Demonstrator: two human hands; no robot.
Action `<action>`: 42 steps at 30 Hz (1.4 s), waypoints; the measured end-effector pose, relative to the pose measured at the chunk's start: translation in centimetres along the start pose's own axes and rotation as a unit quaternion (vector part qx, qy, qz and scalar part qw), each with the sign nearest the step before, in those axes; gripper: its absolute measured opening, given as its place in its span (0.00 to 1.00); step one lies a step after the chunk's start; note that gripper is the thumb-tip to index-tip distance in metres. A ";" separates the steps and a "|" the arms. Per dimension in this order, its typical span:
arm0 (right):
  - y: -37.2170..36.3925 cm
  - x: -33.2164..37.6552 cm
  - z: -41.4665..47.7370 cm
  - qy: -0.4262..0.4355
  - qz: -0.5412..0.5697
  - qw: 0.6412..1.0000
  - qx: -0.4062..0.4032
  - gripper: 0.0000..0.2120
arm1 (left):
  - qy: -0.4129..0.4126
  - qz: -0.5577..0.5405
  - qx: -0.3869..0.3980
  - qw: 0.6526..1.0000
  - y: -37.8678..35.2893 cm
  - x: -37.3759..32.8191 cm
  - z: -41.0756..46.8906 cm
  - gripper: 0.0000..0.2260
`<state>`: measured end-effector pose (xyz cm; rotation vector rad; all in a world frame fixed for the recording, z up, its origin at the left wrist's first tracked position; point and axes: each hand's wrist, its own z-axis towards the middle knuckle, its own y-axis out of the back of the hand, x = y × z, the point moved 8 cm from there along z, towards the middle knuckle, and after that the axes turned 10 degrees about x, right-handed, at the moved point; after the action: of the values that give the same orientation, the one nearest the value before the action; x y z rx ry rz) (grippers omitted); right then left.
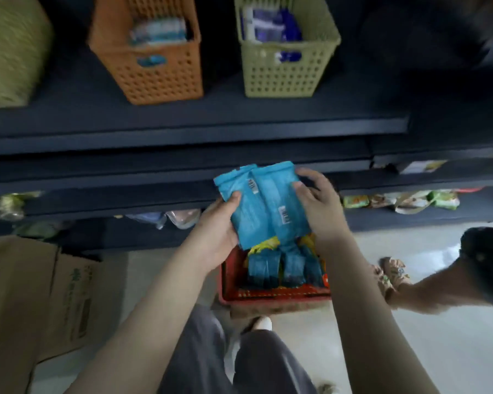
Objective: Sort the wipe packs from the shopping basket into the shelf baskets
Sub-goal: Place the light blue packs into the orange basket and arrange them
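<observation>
Two light-blue wipe packs (pixel 264 203) are held side by side above the red shopping basket (pixel 271 294). My left hand (pixel 218 228) grips their left edge with the thumb on top. My right hand (pixel 316 203) holds their right edge. More blue and yellow packs (pixel 279 265) lie in the red basket on the floor. On the dark shelf above stand an orange basket (pixel 151 78) with light-blue packs inside and a green basket (pixel 285 72) holding dark-blue packs.
A third green basket (pixel 9 52) sits at the far left of the shelf. A cardboard box (pixel 32 297) stands on the floor at left. Another person's arm (pixel 439 288) and foot (pixel 393 274) are at right. Lower shelves hold packaged goods.
</observation>
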<state>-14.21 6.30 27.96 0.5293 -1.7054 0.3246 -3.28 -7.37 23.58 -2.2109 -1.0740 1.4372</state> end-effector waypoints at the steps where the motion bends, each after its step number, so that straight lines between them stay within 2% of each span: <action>1: -1.6 1.5 -0.1 -0.003 0.001 1.000 0.017 0.07 | -0.020 0.005 0.008 1.000 -0.6 -1.9 -1.2 0.13; 5: -8.3 6.2 -0.6 -0.050 0.034 0.992 0.115 0.20 | -0.073 0.040 0.035 0.996 -1.5 -9.3 -5.1 0.15; 8: -12.9 9.1 -0.3 -0.068 0.134 0.972 0.180 0.28 | -0.104 0.064 0.049 0.991 -0.3 -14.6 -7.2 0.14; 12: -19.6 12.7 -0.2 -0.055 0.274 0.924 0.260 0.26 | -0.125 0.072 0.065 0.987 3.1 -21.2 -9.8 0.14; 16: -25.2 14.3 0.8 -0.071 0.360 0.898 0.243 0.28 | -0.127 0.052 0.030 0.990 8.7 -26.4 -11.2 0.13; 18: -27.1 14.7 1.7 -0.069 0.345 0.913 0.207 0.27 | -0.118 0.037 0.012 0.992 11.0 -28.1 -11.5 0.14; 22: -29.8 15.6 2.7 -0.056 0.311 0.934 0.168 0.23 | -0.100 0.051 0.021 0.993 12.9 -30.2 -12.1 0.32; 24: -30.1 16.1 3.1 -0.037 0.302 0.943 0.138 0.19 | -0.095 0.051 0.013 0.994 13.3 -31.1 -12.0 0.38; 27: -29.6 17.2 4.4 0.000 0.298 0.949 0.101 0.14 | -0.091 0.046 -0.008 0.995 13.7 -32.3 -11.0 0.33; 30: -28.2 18.7 6.3 0.011 0.221 0.973 0.057 0.11 | -0.075 -0.022 -0.004 0.997 13.6 -33.2 -9.4 0.26; 33: -25.6 19.9 9.8 0.002 0.156 0.988 -0.004 0.18 | -0.056 -0.069 0.015 0.996 13.3 -34.6 -7.0 0.22; 35: -24.8 21.0 12.7 0.008 0.167 0.985 0.033 0.21 | -0.055 -0.089 0.030 0.994 13.3 -35.8 -5.2 0.22; 38: -24.5 22.8 17.0 0.031 0.127 0.984 0.122 0.18 | -0.079 -0.088 0.032 0.992 13.4 -37.9 -2.7 0.23; 40: -23.7 23.7 20.0 0.054 0.050 0.989 0.129 0.15 | -0.086 -0.063 0.024 0.994 13.4 -39.0 -0.9 0.25; 42: -22.8 24.4 23.4 0.083 -0.084 0.986 0.117 0.15 | -0.094 -0.034 -0.002 0.995 13.6 -40.0 0.8 0.24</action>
<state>-25.64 -28.74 45.36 0.7924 -1.4594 0.4383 -7.07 -45.47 41.35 -2.0522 -1.2014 1.6406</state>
